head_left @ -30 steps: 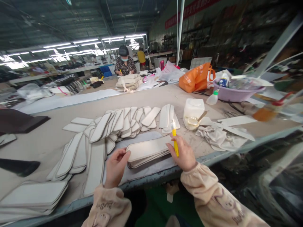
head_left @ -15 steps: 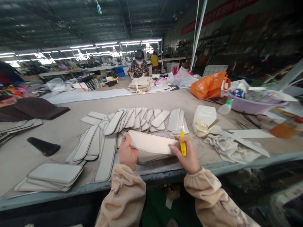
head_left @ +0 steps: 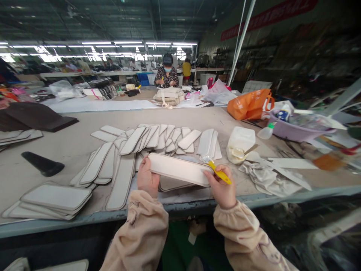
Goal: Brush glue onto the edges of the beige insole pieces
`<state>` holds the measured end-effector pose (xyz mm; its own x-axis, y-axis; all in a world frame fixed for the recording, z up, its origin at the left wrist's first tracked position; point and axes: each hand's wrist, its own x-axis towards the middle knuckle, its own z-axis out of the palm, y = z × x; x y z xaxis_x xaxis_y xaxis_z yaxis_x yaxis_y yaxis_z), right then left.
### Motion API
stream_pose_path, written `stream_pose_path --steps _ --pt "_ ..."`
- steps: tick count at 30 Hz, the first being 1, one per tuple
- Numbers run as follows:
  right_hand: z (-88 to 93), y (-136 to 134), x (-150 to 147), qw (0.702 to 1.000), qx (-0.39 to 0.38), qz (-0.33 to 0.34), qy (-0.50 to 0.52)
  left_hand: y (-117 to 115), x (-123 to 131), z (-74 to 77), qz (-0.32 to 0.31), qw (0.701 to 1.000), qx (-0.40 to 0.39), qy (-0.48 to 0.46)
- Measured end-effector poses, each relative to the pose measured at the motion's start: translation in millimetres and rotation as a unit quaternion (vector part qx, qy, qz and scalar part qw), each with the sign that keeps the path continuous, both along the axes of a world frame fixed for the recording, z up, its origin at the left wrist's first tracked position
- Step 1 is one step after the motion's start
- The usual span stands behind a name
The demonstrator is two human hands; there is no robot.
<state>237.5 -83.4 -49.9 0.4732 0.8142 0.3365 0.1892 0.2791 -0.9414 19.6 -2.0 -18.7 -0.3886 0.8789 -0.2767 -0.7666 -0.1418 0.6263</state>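
Note:
My left hand grips the left end of a long cream rounded panel and holds it just above the table. My right hand pinches the panel's right end while also holding a yellow-handled brush, bristles pointing left toward the panel. Under the raised panel lies a small stack of the same panels. Several more cream panels are fanned out across the table behind it.
A white glue tub with a stick in it stands right of the panels, with crumpled rags beside it. Another panel stack lies at left. An orange bag, a lilac basin and a seated person are farther back.
The top panel has been lifted off the small stack by both hands and now hangs above it. The brush has tilted from upright to slanting left.

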Motion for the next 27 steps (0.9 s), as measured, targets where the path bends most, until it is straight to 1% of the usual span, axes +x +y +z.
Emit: stream_pose_path --steps 8,11,15,17,22,27 --pt "1.2 -2 -2 1.0 -0.007 0.001 -0.017 4 1 -0.4 -0.005 1.0 0.002 0.005" --pt "1.0 -1 -2 0.999 0.003 -0.014 -0.029 1 2 1.3 -0.007 1.0 0.013 -0.006" --pt "-5.6 1 2 0.998 0.01 -0.042 -0.043 -9 9 5.1 -0.051 0.997 0.05 -0.01" --pt "-9.1 3 4 0.998 0.013 -0.05 -0.046 -12 14 5.6 -0.063 0.996 0.057 -0.009" --pt "-9.3 1 4 0.996 0.009 -0.063 -0.062 -13 16 3.6 -0.052 0.998 0.015 -0.015" --pt "-6.9 0 3 0.998 0.005 -0.046 -0.045 -12 11 5.6 -0.07 0.997 0.007 -0.03"
